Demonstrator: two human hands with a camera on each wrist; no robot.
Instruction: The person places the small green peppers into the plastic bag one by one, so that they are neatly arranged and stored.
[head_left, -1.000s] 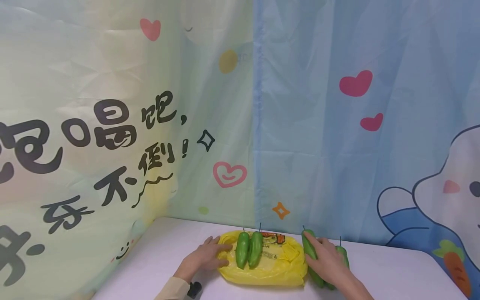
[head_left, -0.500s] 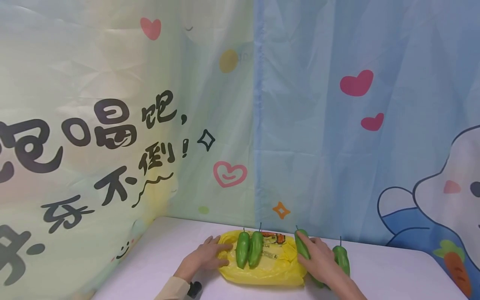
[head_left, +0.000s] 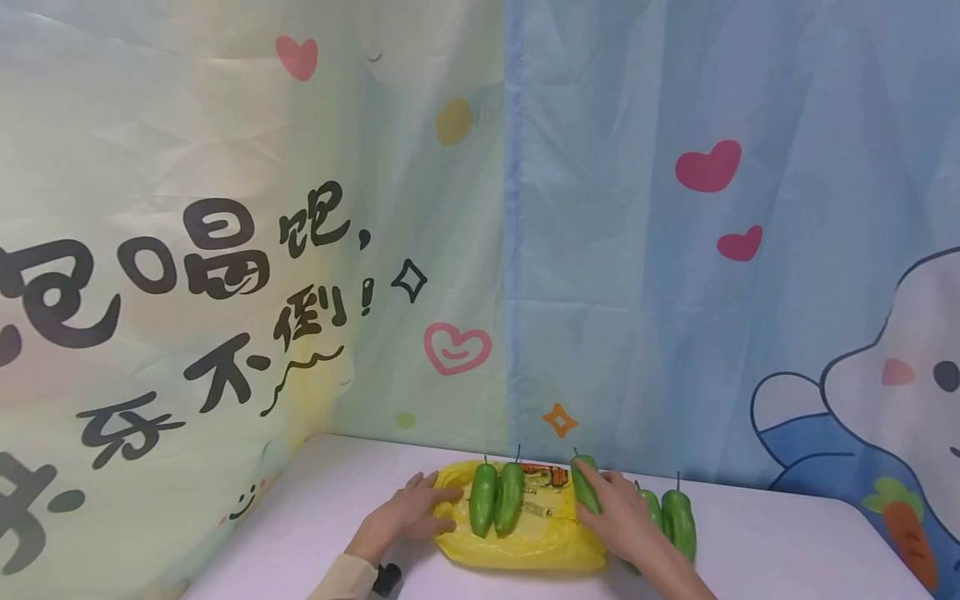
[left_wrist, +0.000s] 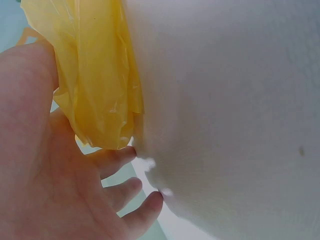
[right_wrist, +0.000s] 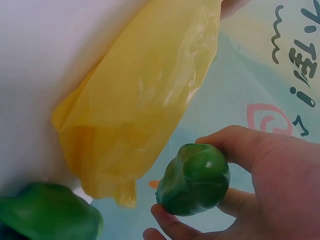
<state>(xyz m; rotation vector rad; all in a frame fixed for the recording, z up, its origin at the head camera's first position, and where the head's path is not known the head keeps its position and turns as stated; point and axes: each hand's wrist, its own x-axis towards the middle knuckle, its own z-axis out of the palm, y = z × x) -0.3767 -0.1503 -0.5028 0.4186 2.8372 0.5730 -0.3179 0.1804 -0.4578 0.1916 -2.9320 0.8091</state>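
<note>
A yellow plastic bag lies flat on the table, with two green peppers side by side on top. My left hand rests at the bag's left edge, its fingers spread and fairly straight; the left wrist view has the bag's edge between thumb and fingers. Over the bag's right end, my right hand grips another green pepper, thumb on one side and fingers on the other. The right wrist view shows that pepper end-on, apart from the bag. Much of it is hidden by the hand in the head view.
Two more green peppers lie on the white table to the right of my right hand, one partly covered by it. Printed fabric curtains stand close behind the table's far edge and along its left side.
My right hand has moved left with the pepper, from beside the bag to over its right end. Both remaining peppers on the right have come into view. The left hand stays in place.
</note>
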